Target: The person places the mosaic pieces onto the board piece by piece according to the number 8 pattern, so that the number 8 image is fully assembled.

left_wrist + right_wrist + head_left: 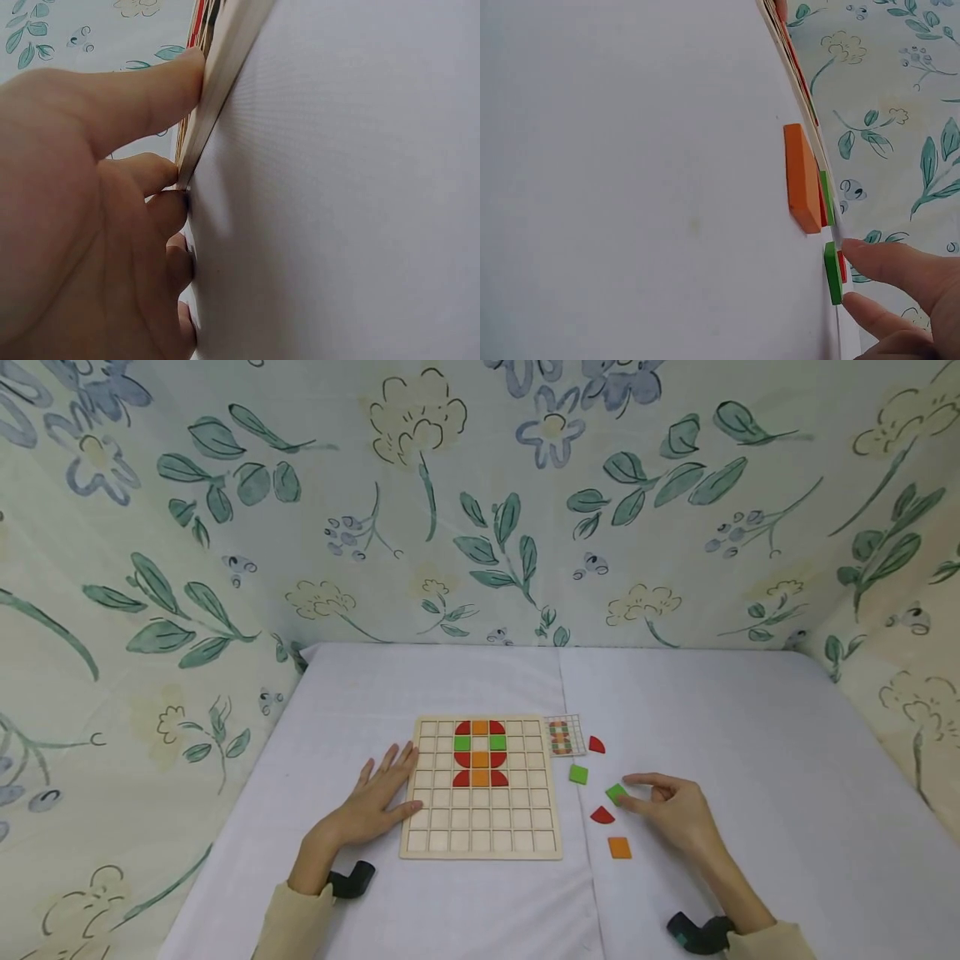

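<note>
My left hand (369, 806) rests at the left edge of a wooden grid board (480, 847), fingers spread. Its thumb touches the board's rim, seen close in the left wrist view. In the board's upper middle sit red rounded pieces (498, 760), orange squares (480, 759) and green squares (497, 742). Right of the board, my right hand (672, 810) has thumb and forefinger spread at a green square tile (616, 793) on the cloth. In the right wrist view, the fingertips (853, 249) are at the tile's upper side, not closed on it.
A small pattern card (566, 736) lies against the board's upper right edge. Around the right hand lie another green square (578, 774), two red quarter pieces (602, 815) and an orange square (619, 847). White cloth (712, 718) covers the table; floral curtains (510, 527) surround it.
</note>
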The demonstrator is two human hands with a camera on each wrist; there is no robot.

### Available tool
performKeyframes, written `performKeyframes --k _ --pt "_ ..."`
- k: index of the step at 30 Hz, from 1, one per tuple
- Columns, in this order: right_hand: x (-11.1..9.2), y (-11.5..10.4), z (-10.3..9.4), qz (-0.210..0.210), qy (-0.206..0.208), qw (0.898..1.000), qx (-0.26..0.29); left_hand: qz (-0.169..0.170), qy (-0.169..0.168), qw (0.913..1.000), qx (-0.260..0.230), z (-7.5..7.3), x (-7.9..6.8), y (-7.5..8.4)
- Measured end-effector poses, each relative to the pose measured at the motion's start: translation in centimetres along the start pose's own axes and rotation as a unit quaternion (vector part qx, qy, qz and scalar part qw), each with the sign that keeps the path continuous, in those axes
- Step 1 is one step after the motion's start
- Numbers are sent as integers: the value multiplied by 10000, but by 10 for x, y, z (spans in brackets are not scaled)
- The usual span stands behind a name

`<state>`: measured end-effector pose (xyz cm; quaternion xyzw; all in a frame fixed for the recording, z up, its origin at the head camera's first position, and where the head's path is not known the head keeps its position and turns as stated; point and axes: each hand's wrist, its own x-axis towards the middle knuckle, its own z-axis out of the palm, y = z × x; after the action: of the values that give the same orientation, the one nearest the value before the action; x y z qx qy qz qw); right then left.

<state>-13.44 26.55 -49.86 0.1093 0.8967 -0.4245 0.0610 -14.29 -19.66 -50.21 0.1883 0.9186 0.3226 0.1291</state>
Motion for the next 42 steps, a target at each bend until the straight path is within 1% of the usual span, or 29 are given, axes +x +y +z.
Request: performKeyframes --k 7,10,14,18,24,27,34,38,42 --pt "1 3 6 -268 64 9995 -143 242 281 9992 -139 8 2 -10" --pt "2 2 7 -359 70 9991 -218 215 302 9992 -132 9 3 -13" --pt "3 3 5 -346 102 9989 -288 116 253 9996 -15 10 3 -14" --pt "3 5 4 -299 157 9990 -305 70 196 9998 -36 8 2 -9" --pt "4 4 9 -498 270 9978 -340 -124 -85 9999 9 0 1 -1" --pt "6 3 10 -615 305 9970 -363 -195 -187 9996 125 0 2 0" --pt "7 -4 10 -730 384 9954 -478 -193 -205 9996 98 1 3 -2" --pt "7 -6 10 -687 347 9957 -520 -197 -223 9995 91 1 3 -3" --pt "5 -4 11 -641 292 9965 -448 -203 -239 9995 104 0 2 -2"
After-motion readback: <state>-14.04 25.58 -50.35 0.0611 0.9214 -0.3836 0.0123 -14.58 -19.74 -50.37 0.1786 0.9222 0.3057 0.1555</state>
